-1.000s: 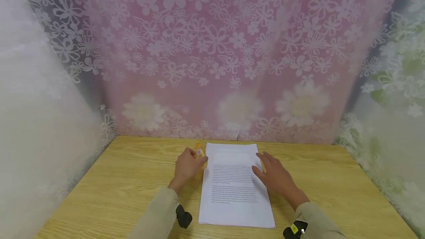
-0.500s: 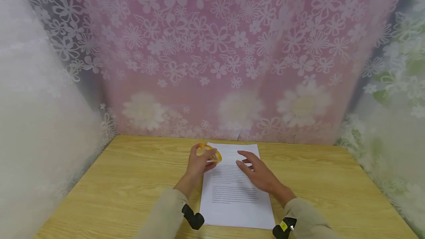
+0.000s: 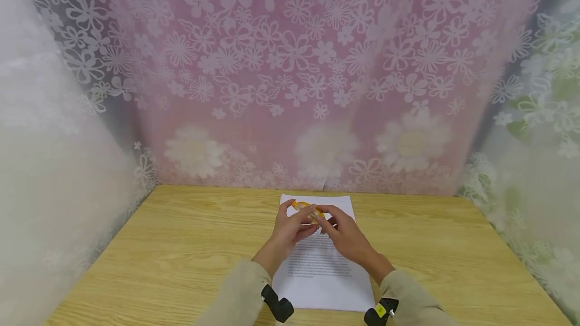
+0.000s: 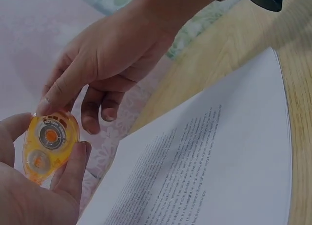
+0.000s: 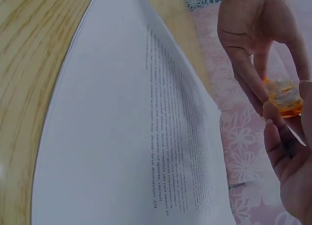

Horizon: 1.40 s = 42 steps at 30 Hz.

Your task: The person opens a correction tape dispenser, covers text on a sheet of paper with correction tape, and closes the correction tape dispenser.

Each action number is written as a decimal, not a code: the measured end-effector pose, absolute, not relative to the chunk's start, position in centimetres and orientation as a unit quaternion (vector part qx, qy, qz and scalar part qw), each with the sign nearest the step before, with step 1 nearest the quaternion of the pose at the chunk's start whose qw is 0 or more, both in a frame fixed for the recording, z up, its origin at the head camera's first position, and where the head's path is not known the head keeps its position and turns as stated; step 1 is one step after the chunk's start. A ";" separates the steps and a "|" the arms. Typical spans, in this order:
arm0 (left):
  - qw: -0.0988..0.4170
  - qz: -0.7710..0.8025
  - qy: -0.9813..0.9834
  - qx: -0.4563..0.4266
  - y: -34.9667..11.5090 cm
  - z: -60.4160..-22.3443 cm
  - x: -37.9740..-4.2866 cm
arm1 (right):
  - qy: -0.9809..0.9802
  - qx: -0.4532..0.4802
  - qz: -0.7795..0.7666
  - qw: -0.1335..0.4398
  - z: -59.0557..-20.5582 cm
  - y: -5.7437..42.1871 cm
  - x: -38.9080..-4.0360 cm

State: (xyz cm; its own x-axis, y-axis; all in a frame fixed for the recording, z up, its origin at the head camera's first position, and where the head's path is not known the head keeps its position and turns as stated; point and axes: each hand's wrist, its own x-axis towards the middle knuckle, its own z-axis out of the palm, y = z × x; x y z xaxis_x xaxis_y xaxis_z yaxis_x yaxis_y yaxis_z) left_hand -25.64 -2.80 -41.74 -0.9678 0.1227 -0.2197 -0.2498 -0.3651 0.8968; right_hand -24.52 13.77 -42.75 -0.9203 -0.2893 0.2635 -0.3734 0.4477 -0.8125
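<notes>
An orange, see-through correction tape dispenser (image 3: 299, 206) is held up between both hands, over the upper part of a printed paper stack (image 3: 323, 293). My left hand (image 3: 286, 230) grips it along the sides by thumb and fingers. At its other end my right hand (image 3: 348, 235) pinches it. The left wrist view shows the round reels inside the dispenser (image 4: 51, 136), with the right thumb on its top end. In the right wrist view, fingers partly cover the dispenser (image 5: 285, 99).
The stack lies on a light wood-grain table (image 3: 199, 235). A pink floral curtain (image 3: 272, 89) hangs behind the table, with pale curtains on the left and right sides. Black cameras (image 3: 277, 304) are strapped to both wrists.
My left hand has lifted the correction tape dispenser from the left of the stack and carried it right over the paper. My right hand has moved left and taken hold of it.
</notes>
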 end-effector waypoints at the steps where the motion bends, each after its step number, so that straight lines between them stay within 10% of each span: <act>1: 0.115 0.822 0.555 -0.054 -2.7 -41.9 -25.6 | -0.847 0.191 0.494 0.042 -42.8 13.8 -24.4; 22: 0.028 0.760 0.635 0.137 -4.4 -44.1 -26.0 | -0.725 0.067 0.685 -0.003 -42.7 14.7 -23.9; 42: 0.049 0.660 0.721 0.204 -3.6 -40.1 -23.7 | -0.693 -0.068 0.718 -0.011 -41.8 13.8 -25.1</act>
State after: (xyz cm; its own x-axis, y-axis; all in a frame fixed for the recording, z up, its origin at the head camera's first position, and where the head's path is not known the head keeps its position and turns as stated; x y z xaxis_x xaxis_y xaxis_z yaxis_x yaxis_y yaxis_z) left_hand -23.71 -3.60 -40.09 -0.9122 0.3588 0.1980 0.2290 0.0456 0.9724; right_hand -25.10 13.83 -41.83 -0.9906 0.0777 -0.1123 0.1094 -0.0403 -0.9932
